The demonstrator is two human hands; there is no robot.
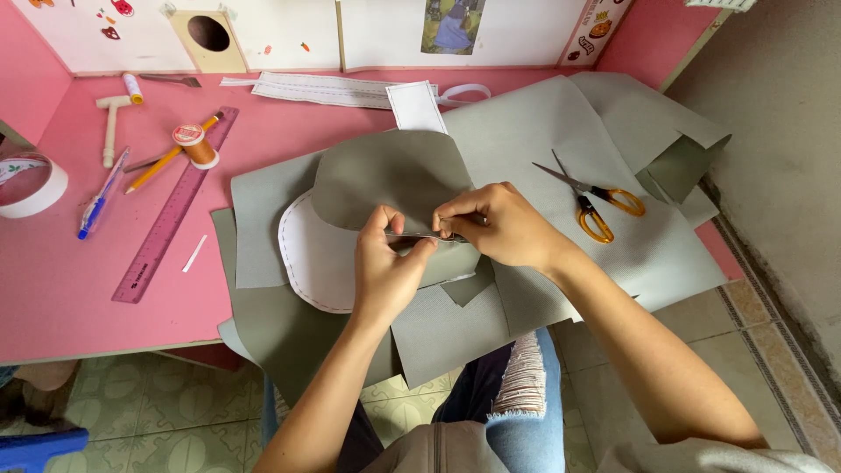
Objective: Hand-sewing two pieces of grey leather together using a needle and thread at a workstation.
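Both hands, left hand (385, 263) and right hand (495, 223), pinch the grey cloth (385, 175) edge; fold beneath fingertips may slip, misaligning layers.

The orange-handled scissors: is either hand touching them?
Apart. The head view shows the scissors lying alone on the grey sheet, with bare sheet between them and the right hand; the left hand is farther off.

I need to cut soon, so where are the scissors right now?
The orange-handled scissors lie on the grey sheets at the right of the head view, just beyond the right hand, blades pointing up-left.
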